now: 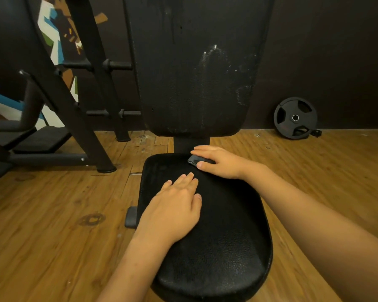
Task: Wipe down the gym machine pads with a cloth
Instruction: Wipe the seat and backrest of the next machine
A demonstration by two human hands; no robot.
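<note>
The right hand (pixel 218 163) is gripping a small dark cloth (pixel 194 160) at the seat pad's (pixel 223 240) far edge, centre frame. The left hand (pixel 172 210) is lying flat just below, fingers straight. The pad's length is running toward the frame's bottom.

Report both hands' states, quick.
Left hand: open, flat on the seat pad.
Right hand: holds the cloth, fingers and thumb curled round it.
</note>
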